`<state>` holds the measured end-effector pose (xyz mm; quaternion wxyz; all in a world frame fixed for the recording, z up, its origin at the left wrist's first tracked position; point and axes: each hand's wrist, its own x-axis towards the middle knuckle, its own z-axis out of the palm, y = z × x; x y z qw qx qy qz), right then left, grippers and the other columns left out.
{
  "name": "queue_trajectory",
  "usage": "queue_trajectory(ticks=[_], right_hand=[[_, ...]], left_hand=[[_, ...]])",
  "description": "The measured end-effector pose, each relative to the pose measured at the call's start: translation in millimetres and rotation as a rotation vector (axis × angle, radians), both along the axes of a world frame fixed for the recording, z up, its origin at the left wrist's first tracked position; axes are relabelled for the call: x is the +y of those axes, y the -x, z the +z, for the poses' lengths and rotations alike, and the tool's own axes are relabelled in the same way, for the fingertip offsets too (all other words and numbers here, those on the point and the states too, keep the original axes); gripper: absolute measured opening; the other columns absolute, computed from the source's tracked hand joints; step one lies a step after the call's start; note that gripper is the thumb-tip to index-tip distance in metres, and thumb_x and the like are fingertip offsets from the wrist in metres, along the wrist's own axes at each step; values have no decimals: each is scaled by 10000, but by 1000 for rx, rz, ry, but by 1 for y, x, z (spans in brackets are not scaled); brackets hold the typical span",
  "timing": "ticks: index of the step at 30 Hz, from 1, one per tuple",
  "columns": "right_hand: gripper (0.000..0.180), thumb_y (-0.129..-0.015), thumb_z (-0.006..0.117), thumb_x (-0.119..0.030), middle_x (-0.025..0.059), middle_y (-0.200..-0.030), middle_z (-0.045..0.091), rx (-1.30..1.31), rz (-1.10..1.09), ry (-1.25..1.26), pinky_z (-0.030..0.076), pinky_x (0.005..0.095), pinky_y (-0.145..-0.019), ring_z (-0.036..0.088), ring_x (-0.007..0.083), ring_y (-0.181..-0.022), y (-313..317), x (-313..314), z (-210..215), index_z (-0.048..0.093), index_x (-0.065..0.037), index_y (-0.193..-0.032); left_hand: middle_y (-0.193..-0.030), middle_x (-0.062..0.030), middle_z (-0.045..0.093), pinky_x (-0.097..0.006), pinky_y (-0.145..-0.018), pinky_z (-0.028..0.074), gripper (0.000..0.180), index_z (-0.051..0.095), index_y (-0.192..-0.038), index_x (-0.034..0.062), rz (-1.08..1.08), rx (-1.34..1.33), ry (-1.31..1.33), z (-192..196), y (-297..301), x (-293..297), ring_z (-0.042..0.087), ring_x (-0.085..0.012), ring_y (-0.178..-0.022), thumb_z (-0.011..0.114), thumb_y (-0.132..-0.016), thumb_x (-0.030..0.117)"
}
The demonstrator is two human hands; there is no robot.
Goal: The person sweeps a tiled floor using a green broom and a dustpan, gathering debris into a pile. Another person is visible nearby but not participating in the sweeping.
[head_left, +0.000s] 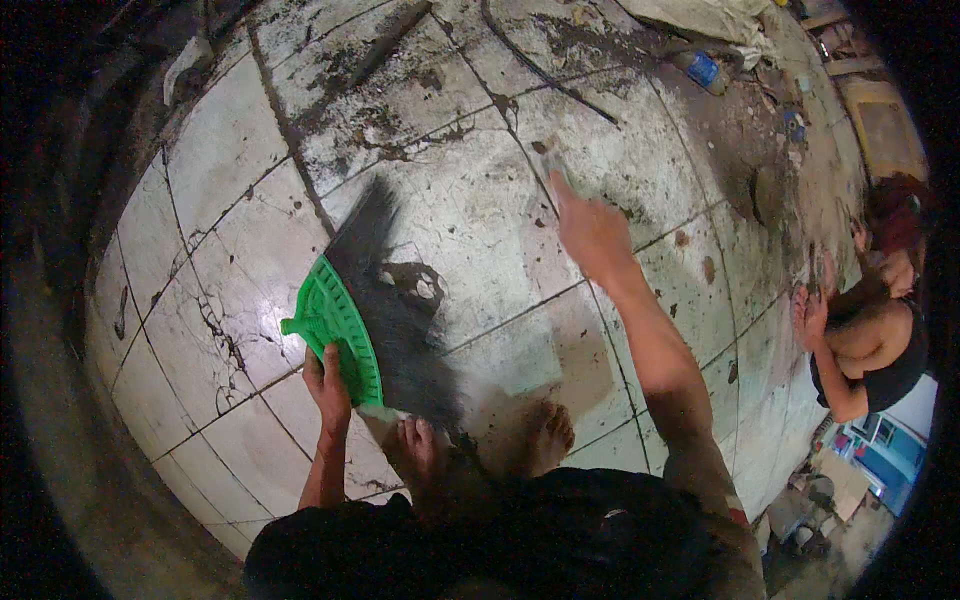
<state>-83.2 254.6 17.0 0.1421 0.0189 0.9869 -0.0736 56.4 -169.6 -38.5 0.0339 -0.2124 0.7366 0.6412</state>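
I see the left hand [330, 388] gripping a broom [340, 312], bristles rightward, head lengthwise far-to-near. The right hand [598, 235] extends one finger; others unclear

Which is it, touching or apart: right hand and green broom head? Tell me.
Apart. The head view plainly shows floor tiles between the right hand and the black bristles of the broom head.

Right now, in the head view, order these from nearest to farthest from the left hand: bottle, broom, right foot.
1. Broom, in the left hand.
2. Right foot, to the hand's right.
3. Bottle, toward the upper right.
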Motion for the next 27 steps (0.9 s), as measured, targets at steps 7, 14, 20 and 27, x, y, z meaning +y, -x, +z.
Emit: queue_trajectory(ticks=[7, 14, 20, 27], right_hand=[[601, -903, 506, -102, 245, -890, 718, -149, -30, -39, 544, 554, -746, 709, 423, -822, -3, -12, 24, 452, -158, -1499], [554, -909, 479, -92, 270, -951, 716, 28, -24, 35, 547, 559, -783, 706, 438, -866, 61, -1, 2, 464, -84, -1463], [544, -902, 458, -59, 276, -889, 710, 3, 48, 24, 548, 569, -767, 708, 448, -846, 1, -11, 19, 455, -82, -1445], [429, -900, 462, -90, 278, -954, 712, 85, 50, 45, 549, 573, -795, 706, 447, -886, 73, 2, 10, 546, -71, -1321]], left_hand=[[-1118, -51, 633, -313, -823, 487, 377, 576, -1282, 1, 28, 80, 24, -5, -1, -1, 572, -135, -966, 543, -1050, 296], [-1091, -46, 636, -302, -818, 489, 354, 586, -1244, -3, 21, 31, -70, -7, 5, -1, 577, -134, -964, 562, -1038, 284], [-1112, -61, 651, -302, -856, 483, 331, 595, -1268, -7, 11, 72, -29, -5, 3, -4, 582, -142, -971, 577, -1041, 233], [-1164, -79, 647, -339, -888, 484, 380, 578, -1311, -19, -16, 17, 28, 1, 5, -1, 581, -162, -1021, 565, -1040, 247]])
